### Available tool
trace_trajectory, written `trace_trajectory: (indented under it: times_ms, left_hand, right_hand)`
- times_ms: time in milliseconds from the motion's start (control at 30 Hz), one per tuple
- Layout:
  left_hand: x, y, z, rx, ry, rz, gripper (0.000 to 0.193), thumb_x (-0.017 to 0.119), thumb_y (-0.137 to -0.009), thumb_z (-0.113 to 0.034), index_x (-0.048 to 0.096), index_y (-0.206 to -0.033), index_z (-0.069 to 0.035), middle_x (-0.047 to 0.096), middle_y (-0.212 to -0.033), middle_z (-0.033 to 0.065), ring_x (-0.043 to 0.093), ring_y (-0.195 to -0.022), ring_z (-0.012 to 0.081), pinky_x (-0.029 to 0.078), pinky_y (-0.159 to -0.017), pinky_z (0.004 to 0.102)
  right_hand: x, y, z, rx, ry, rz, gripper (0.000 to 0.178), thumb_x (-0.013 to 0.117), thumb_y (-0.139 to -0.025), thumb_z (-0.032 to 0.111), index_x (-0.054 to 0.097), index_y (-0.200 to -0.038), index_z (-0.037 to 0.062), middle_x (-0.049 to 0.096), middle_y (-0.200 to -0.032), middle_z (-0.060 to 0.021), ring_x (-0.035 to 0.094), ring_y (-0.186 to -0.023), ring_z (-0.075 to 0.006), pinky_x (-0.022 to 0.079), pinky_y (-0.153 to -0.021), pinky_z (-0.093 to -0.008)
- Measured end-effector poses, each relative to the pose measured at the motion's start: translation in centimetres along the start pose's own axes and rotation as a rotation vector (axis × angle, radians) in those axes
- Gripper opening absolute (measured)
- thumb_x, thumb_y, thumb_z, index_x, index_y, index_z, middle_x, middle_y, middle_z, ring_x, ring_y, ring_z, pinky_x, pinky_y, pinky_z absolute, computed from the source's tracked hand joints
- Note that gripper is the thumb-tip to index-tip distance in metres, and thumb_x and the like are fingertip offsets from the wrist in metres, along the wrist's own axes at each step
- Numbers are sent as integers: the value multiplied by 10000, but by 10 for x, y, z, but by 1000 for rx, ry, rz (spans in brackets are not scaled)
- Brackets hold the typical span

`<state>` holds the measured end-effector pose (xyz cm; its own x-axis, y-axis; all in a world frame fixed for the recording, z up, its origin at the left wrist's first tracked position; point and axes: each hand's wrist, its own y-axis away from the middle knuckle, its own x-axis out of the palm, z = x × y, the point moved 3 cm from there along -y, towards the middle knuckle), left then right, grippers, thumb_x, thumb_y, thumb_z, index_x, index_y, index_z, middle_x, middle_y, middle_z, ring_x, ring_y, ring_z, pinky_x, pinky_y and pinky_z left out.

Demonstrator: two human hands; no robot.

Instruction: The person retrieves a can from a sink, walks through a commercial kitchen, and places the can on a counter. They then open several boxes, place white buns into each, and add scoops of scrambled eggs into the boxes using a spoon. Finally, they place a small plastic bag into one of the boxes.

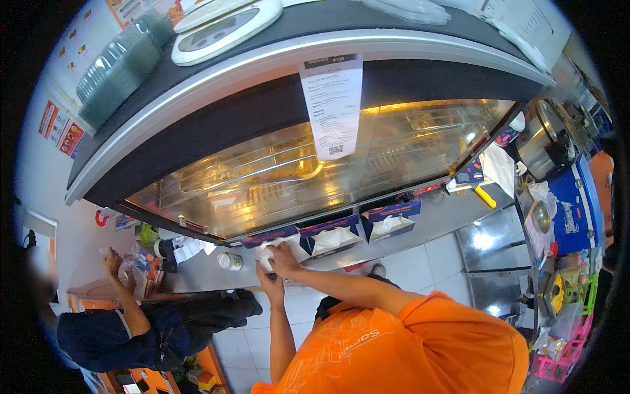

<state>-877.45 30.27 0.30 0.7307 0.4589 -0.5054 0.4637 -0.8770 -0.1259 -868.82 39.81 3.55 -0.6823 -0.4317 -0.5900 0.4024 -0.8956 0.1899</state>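
My left hand (pixel 270 284) and my right hand (pixel 285 260) meet over the steel counter, closed around a small white thing (pixel 266 256). The fingers hide most of it, so I cannot tell its kind. Just beyond them stands a dark blue carton (pixel 269 236), partly covered by my hands. To its right are two more open cartons, a middle one (pixel 328 240) and a right one (pixel 388 226), both with white paper-like lining inside. A white round tub (pixel 230 261) stands left of my hands.
A lit glass display cabinet (pixel 243 174) rises behind the cartons, with a printed receipt (pixel 331 108) hanging on its front. At the left, a co-worker in dark clothes (pixel 118 335) handles a clear plastic bag (pixel 134 266). A yellow-handled tool (pixel 485 196) lies on the right.
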Motion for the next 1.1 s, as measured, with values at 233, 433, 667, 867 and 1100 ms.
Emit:
trace_trajectory:
  times_ms: [233,433,667,867,1100]
  left_hand:
    - [-3,5,-41,49,-169,-278,750,733,-866,-120,343,-1488,36,339,-1470,273,392,-1351,425,353,-1113,473]
    - [49,40,-144,373,-66,-265,163,671,-862,-29,589,-1001,-2,564,-964,138,551,-887,260,483,-795,385]
    - [262,150,-316,656,268,420,136,694,-840,74,661,-936,-17,618,-854,93,504,-564,114,412,-509,242]
    - [442,308,-428,712,437,1128,62,727,-897,-63,696,-891,-9,631,-685,63,535,-534,116,427,-512,260]
    - [570,438,-530,796,70,1941,204,587,-1003,-158,682,-914,-1,617,-657,81,584,-539,143,470,-536,312]
  right_hand:
    - [-97,62,-12,-362,-578,324,272,663,-956,193,636,-1162,19,701,-1063,-134,678,-936,-196,554,-806,-339]
    - [-233,181,-118,-107,-362,225,155,706,-922,152,659,-974,15,705,-886,-65,637,-804,-133,526,-714,-324]
    - [-392,348,-264,166,-420,-81,164,719,-924,193,702,-952,33,703,-816,-65,641,-737,-115,498,-656,-283]
    - [-474,533,-366,264,-713,-783,177,672,-963,173,686,-1033,11,697,-793,-61,658,-739,-117,517,-692,-290]
    - [-485,739,-452,617,-763,-1590,93,633,-960,111,684,-971,34,670,-797,-15,614,-729,-87,488,-687,-250]
